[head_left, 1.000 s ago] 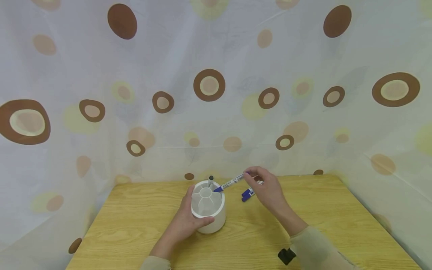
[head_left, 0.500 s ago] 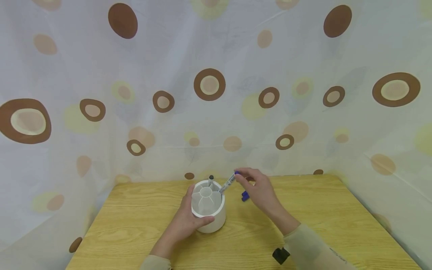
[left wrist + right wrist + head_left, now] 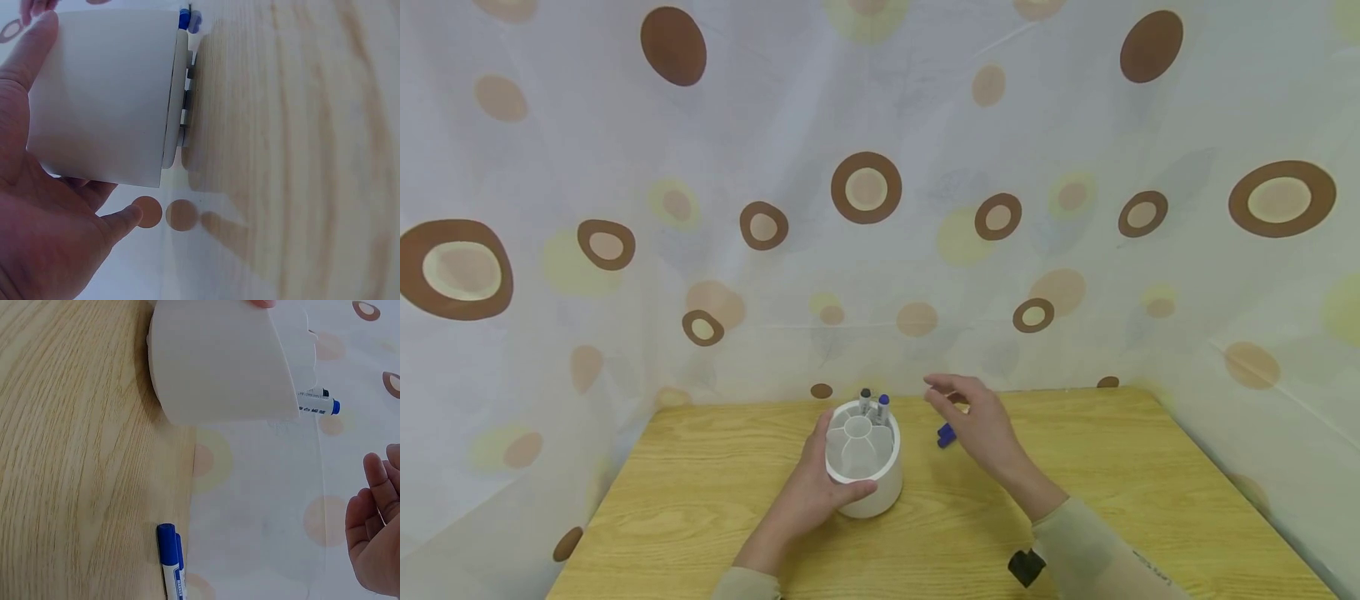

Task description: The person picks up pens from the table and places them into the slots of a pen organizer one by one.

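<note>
So the blue-ended marker (image 3: 883, 410) has been let go since half a second ago, and it's now stood in the white pen holder (image 3: 887, 487) beside the black-ended marker (image 3: 865, 403). Nothing's held by the right hand (image 3: 985, 425), fingers loosely bent, thumb apart. The holder's still gripped by the left hand (image 3: 811, 490).

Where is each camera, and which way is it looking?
Head: on the person's head, facing forward and down at the table; left hand, right hand and sleeves show.
Left wrist: on that wrist, facing the cup; the left hand shows, plus a bit of the right.
Right wrist: on that wrist, facing the cup and lying pens; the right hand shows, plus a bit of the left.
Head and right wrist views share the cup and lying pens.
</note>
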Demonstrator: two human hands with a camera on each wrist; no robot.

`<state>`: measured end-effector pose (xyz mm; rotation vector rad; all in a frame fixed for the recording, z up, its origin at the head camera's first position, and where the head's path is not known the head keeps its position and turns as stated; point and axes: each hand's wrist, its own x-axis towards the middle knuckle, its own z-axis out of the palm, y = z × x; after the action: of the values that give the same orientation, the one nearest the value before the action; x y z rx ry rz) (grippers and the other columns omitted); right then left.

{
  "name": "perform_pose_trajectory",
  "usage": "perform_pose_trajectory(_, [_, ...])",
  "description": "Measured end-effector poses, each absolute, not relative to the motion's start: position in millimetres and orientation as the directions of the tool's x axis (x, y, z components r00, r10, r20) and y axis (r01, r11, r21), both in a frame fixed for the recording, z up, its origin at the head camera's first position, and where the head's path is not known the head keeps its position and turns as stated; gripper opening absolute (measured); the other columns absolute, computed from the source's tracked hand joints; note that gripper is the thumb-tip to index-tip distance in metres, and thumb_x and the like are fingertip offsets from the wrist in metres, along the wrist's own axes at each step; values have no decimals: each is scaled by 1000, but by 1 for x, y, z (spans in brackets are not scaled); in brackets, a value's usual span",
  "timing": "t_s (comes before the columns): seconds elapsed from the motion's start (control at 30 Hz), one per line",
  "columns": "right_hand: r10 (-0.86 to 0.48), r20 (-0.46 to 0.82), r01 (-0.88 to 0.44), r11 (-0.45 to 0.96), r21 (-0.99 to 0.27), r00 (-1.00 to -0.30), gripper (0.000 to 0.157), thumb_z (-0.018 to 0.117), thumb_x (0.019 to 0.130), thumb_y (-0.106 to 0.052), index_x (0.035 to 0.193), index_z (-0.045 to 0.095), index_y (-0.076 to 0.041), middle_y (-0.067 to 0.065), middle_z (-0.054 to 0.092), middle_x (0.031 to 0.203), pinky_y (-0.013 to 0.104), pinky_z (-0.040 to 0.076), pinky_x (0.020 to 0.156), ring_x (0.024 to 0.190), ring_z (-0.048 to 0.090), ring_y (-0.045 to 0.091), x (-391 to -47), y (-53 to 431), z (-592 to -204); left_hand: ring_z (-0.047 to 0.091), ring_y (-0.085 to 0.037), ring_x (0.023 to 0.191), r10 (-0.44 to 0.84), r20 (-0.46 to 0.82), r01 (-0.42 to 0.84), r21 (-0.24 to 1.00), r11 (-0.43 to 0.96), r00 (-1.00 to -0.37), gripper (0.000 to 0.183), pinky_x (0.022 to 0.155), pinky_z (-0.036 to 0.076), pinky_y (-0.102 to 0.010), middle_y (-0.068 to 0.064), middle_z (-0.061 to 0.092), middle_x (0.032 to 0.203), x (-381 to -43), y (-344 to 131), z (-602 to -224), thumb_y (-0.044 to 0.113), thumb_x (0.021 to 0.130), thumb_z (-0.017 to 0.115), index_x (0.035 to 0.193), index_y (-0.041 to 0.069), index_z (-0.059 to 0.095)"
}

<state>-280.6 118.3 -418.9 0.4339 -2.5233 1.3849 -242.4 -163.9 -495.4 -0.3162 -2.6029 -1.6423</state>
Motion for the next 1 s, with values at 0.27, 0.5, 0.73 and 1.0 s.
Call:
perform_pose_trajectory(0.27, [-146,351,-373,521,-768,-925,37,69,112,-32,145,72,-15,7,72,130,50,60,95,118,69,31,-295,140,-431,51,-44,142,151,154,205,883,423,-976,131,121,38,-68,-25,37,167,-244,-164,-496,36,80,102,176,15,15])
perform_pose_trajectory(0.5, [-154,333,-359,559,-747,-930,40,68,113,-28,148,69,-10,10,72,135,58,57,102,122,68,36,-311,162,-444,50,-44,144,151,158,208,883,421,-976,131,122,36,-68,-26,39,165,-245,-165,-496,35,80,102,176,14,15])
perform_pose_trajectory(0.73, [-157,338,-362,597,-716,-928,38,69,112,-20,147,68,-4,18,69,142,62,52,111,130,64,43,-324,183,-454,50,-44,144,150,154,204,887,414,-977,131,122,36,-69,-25,38,166,-245,-164,-497,35,80,102,176,16,15])
perform_pose_trajectory(1.0, [-166,327,-350,668,-656,-930,39,71,110,-15,146,68,0,23,65,146,63,49,113,138,58,45,-329,202,-467,49,-44,144,156,151,203,889,410,-976,132,121,36,-69,-25,37,166,-244,-164,-497,36,80,102,177,17,14])
